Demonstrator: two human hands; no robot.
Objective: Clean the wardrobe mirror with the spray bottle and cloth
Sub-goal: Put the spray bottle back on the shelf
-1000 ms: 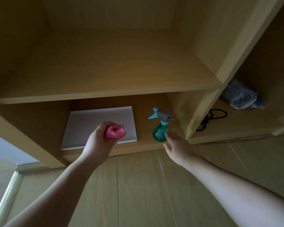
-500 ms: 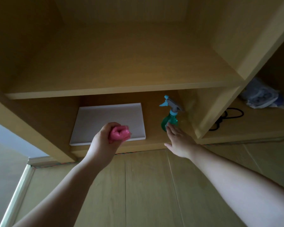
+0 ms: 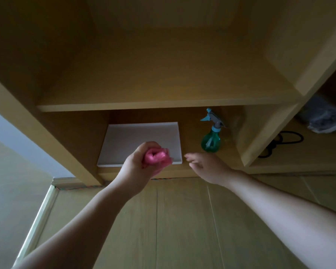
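Nearest, two bare forearms reaching up from the lower corners over a pale wooden floor [image 3: 182, 220]. Left hand [image 3: 138, 166] closed in a fist, grip tight around a bunched pink cloth [image 3: 156, 156], held just in front of the lowest shelf's front edge. Right hand [image 3: 208, 166] at about 3 o'clock from the left, palm down, fingers [image 3: 190, 157] spread loosely and slightly blurred, grip wide and holding nothing, clear of the bottle. Beyond the hands, in the bottom compartment of a light wooden wardrobe [image 3: 163, 105], a flat white board [image 3: 140, 138] lying on the shelf, its near edge partly hidden behind the cloth. At 3 o'clock from the board, a green spray bottle [image 3: 210, 141] standing upright with a blue and grey trigger head, nozzle pointing to 9 o'clock, close to the compartment's right wall. Farther to 3 o'clock, in the neighbouring compartment, a coiled black cord [image 3: 283, 141] and, behind it, a crumpled whitish bag [image 3: 324, 119] with blue print, too blurred to read. Above, a wide shelf in shadow.
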